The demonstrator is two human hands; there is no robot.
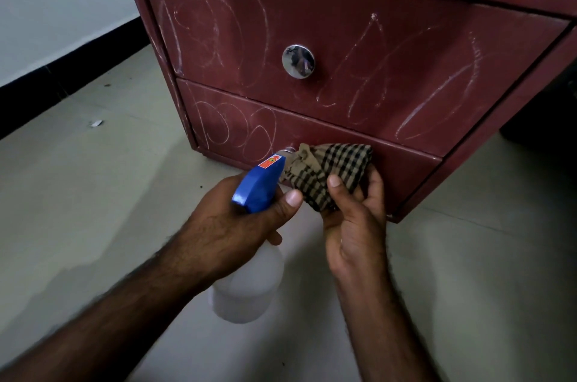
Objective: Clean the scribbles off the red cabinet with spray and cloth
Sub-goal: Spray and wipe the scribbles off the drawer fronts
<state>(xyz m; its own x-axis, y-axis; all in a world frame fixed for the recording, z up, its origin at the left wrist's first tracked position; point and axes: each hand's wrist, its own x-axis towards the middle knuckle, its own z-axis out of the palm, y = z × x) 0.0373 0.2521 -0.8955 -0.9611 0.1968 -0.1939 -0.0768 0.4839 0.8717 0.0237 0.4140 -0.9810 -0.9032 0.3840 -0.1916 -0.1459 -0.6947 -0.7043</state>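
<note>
The red cabinet [359, 38] has two drawers, both covered in white chalk scribbles [218, 28]. My left hand [237, 225] grips a spray bottle [246, 285] with a translucent white body and a blue trigger head [259, 185], its nozzle aimed at the cloth. My right hand [352, 216] holds a bunched checked beige-and-black cloth [331, 172] right in front of the nozzle, close to the lower drawer. The lower drawer's knob is mostly hidden behind the spray head and cloth.
A round chrome knob [298, 61] sits on the upper drawer. The cabinet stands on pale floor tiles [93, 210]. A white wall with a black skirting [62, 75] runs at the left. A small scrap [95, 123] lies on the floor.
</note>
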